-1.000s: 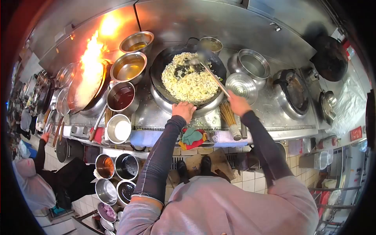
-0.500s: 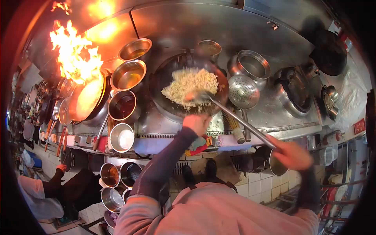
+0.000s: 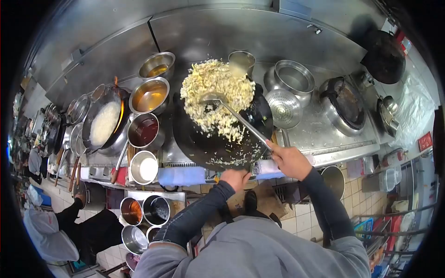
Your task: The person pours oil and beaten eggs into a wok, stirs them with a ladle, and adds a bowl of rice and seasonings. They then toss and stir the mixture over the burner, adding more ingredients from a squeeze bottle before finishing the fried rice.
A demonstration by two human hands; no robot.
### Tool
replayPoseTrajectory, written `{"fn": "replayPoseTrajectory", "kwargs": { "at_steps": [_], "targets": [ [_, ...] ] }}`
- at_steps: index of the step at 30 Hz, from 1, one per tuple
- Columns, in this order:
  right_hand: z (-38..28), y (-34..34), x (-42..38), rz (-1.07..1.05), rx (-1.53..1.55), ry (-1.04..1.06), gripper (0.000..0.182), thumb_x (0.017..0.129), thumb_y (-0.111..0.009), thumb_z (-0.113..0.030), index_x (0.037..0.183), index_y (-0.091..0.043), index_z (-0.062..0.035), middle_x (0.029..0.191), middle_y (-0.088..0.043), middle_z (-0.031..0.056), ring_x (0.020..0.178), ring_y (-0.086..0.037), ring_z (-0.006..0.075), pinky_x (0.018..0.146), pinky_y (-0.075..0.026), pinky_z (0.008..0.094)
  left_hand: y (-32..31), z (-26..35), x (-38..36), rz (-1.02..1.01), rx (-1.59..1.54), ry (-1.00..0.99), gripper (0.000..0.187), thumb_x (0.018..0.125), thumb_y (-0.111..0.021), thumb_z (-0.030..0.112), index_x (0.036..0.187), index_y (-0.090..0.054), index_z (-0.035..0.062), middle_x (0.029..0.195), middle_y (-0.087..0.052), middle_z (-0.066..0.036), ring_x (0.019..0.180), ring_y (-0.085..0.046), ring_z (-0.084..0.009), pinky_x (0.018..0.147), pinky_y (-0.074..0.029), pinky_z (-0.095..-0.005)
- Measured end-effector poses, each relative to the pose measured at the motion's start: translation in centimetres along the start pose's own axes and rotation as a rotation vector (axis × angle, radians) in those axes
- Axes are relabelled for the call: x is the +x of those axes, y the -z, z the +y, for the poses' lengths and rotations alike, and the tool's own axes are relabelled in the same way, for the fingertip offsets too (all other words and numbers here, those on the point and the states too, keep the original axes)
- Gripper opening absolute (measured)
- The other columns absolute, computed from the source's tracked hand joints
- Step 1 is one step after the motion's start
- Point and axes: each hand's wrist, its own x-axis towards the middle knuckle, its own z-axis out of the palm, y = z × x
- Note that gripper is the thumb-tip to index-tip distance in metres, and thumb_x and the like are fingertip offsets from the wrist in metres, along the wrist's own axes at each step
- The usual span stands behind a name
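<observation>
My left hand point(image 3: 235, 180) is closed at the near edge of a large black wok point(image 3: 197, 150); the exact grip, perhaps with a cloth, is partly hidden. Fried rice point(image 3: 218, 85) with yellow bits is spread in a loose mass over the wok's far side, with some grains in the air. In my right hand point(image 3: 293, 161) is the handle of a long metal ladle point(image 3: 242, 119). Its bowl sits amid the rice, and loose grains cling to the wok's near wall.
Metal bowls of amber liquid point(image 3: 150, 96) and a pot of dark red liquid point(image 3: 143, 129) stand left of the wok. A perforated strainer point(image 3: 283, 109) lies to its right. Another wok point(image 3: 105, 123) holds pale food. A co-worker's sleeve point(image 3: 69, 211) shows at lower left.
The rice has risen and spread toward the back. My left hand and the wok's near edge have come closer to me. My right hand moved left and forward. The tall flame at left is gone.
</observation>
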Motion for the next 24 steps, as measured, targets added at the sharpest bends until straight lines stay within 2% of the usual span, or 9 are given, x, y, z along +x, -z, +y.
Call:
{"fn": "replayPoseTrajectory", "kwargs": {
  "at_steps": [1, 5, 7, 10, 12, 15, 18, 21, 24],
  "targets": [
    [-0.2, 0.7, -0.8, -0.037, 0.023, 0.001, 0.050, 0.085, -0.057, -0.010, 0.134, -0.048, -0.0122, 0.075, -0.061, 0.0220, 0.067, -0.060, 0.0395, 0.063, -0.047, 0.0439, 2.9, 1.1, 2.5, -0.270, -0.002, 0.211, 0.033, 0.088, -0.055, 0.039, 0.076, -0.067, 0.0112, 0.066, -0.064, -0.016, 0.061, -0.063, -0.0353, 0.058, -0.050, -0.0466],
    [-0.5, 6.7, -6.0, -0.211, 0.016, 0.015, 0.056, 0.085, -0.058, -0.012, 0.139, -0.042, -0.0156, 0.082, -0.064, 0.0173, 0.074, -0.063, 0.0361, 0.068, -0.049, 0.0401, 4.7, -3.0, 7.9, -0.211, -0.048, 0.249, 0.035, 0.091, -0.053, 0.039, 0.080, -0.070, 0.0107, 0.062, -0.062, -0.017, 0.058, -0.061, -0.0351, 0.058, -0.051, -0.0436],
    [-3.2, 13.5, -8.7, -0.465, -0.141, -0.176, 0.055, 0.083, -0.059, -0.014, 0.137, -0.046, -0.0176, 0.085, -0.065, 0.0159, 0.076, -0.063, 0.0342, 0.070, -0.050, 0.0388, 5.7, -1.1, 7.1, -0.243, -0.075, 0.219, 0.036, 0.091, -0.053, 0.040, 0.079, -0.070, 0.0104, 0.063, -0.062, -0.018, 0.060, -0.061, -0.0366, 0.061, -0.052, -0.0433],
    [-3.8, 17.4, -9.6, -0.444, -0.102, -0.048, 0.052, 0.082, -0.060, -0.015, 0.133, -0.051, -0.0193, 0.087, -0.065, 0.0165, 0.074, -0.063, 0.0331, 0.068, -0.050, 0.0379, 11.6, 3.7, 7.0, -0.265, -0.032, 0.061, 0.036, 0.091, -0.052, 0.038, 0.073, -0.066, 0.0104, 0.060, -0.061, -0.015, 0.057, -0.062, -0.0340, 0.058, -0.051, -0.0440],
    [-4.4, 16.2, -7.4, -0.511, -0.242, -0.143, 0.051, 0.083, -0.060, -0.015, 0.133, -0.051, -0.0181, 0.086, -0.065, 0.0172, 0.074, -0.063, 0.0344, 0.068, -0.050, 0.0383, 12.3, 2.5, 10.0, -0.245, -0.061, 0.112, 0.037, 0.092, -0.052, 0.038, 0.070, -0.066, 0.0104, 0.058, -0.060, -0.014, 0.053, -0.061, -0.0328, 0.053, -0.050, -0.0418],
    [1.7, 6.1, -1.5, -0.146, -0.141, 0.187, 0.043, 0.085, -0.055, -0.015, 0.127, -0.055, -0.0147, 0.082, -0.063, 0.0209, 0.071, -0.060, 0.0394, 0.066, -0.048, 0.0466, 4.2, -2.9, 9.5, -0.083, 0.007, 0.155, 0.033, 0.091, -0.053, 0.037, 0.078, -0.068, 0.0105, 0.062, -0.062, -0.015, 0.057, -0.061, -0.0350, 0.057, -0.050, -0.0444],
    [2.9, -1.0, 0.4, -0.039, -0.143, 0.111, 0.044, 0.086, -0.054, -0.014, 0.129, -0.052, -0.0126, 0.076, -0.061, 0.0230, 0.069, -0.060, 0.0402, 0.065, -0.047, 0.0491, -0.9, -2.6, 4.2, -0.166, -0.015, 0.273, 0.035, 0.091, -0.051, 0.038, 0.078, -0.068, 0.0104, 0.063, -0.062, -0.016, 0.060, -0.062, -0.0365, 0.063, -0.051, -0.0472],
    [2.3, -3.0, -2.0, 0.002, -0.054, -0.031, 0.049, 0.088, -0.054, -0.016, 0.136, -0.043, -0.0146, 0.072, -0.059, 0.0257, 0.068, -0.059, 0.0421, 0.063, -0.047, 0.0494, 2.2, 0.7, 2.1, -0.261, -0.020, 0.161, 0.037, 0.091, -0.051, 0.039, 0.076, -0.067, 0.0097, 0.068, -0.064, -0.017, 0.064, -0.063, -0.0347, 0.064, -0.051, -0.0458],
    [4.4, -2.4, -7.1, -0.033, -0.028, -0.130, 0.052, 0.090, -0.054, -0.017, 0.139, -0.037, -0.0164, 0.074, -0.060, 0.0259, 0.068, -0.060, 0.0409, 0.063, -0.047, 0.0500, 6.0, -1.8, 7.9, -0.304, 0.012, 0.284, 0.037, 0.091, -0.052, 0.039, 0.075, -0.066, 0.0084, 0.069, -0.064, -0.016, 0.065, -0.063, -0.0338, 0.061, -0.050, -0.0453]
  ]
}}
